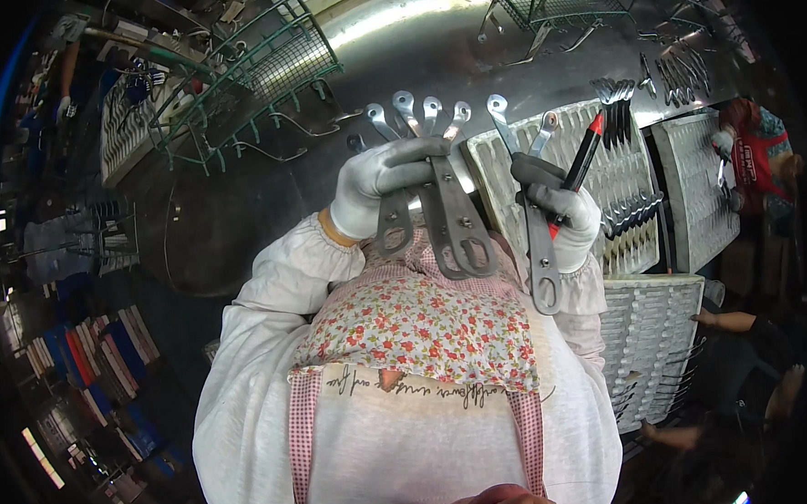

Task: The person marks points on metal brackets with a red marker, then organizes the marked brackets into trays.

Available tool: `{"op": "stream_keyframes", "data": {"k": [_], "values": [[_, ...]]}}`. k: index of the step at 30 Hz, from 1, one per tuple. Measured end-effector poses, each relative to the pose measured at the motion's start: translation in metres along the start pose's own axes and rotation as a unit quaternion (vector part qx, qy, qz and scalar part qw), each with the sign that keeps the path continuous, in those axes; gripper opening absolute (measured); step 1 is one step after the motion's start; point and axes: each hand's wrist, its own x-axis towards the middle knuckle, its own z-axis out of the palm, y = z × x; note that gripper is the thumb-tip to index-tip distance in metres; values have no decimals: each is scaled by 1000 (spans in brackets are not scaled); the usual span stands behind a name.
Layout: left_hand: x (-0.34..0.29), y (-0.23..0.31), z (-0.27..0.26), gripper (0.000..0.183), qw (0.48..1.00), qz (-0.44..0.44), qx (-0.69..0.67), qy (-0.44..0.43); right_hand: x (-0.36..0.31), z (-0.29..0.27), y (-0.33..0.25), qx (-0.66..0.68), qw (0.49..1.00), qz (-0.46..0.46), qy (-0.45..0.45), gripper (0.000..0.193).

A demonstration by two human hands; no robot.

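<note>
My left hand (pixel 368 185), in a white glove with grey fingers, is closed around a fan of several flat grey metal handles (pixel 461 220) with slotted lower ends and small rivets. Shiny ringed tips stick up above its fingers. My right hand (pixel 568 214), gloved alike, is closed on a similar slotted metal handle (pixel 542 265) and on a black marker with a red tip (pixel 585 156). Two shiny ends rise above the right fingers; whether both belong to held pieces I cannot tell. The hands are apart, in front of my flowered apron (pixel 417 329).
Pale ribbed trays (pixel 649 326) stand at the right, one with shiny metal parts. Another tray (pixel 699 223) lies farther right. Green wire baskets (pixel 293 61) sit on the metal table (pixel 393 47). Loose metal parts (pixel 681 71) lie at far right. Other people are at the right edge.
</note>
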Motion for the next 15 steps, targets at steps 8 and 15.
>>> {"op": "stream_keyframes", "data": {"k": [8,15], "values": [[14,20,-9,29,991,-10,136,-11,-5,-2,-6,103,962,243,70,26],[14,25,-10,26,967,-28,231,-104,-10,-3,1,56,991,111,48,25]]}}
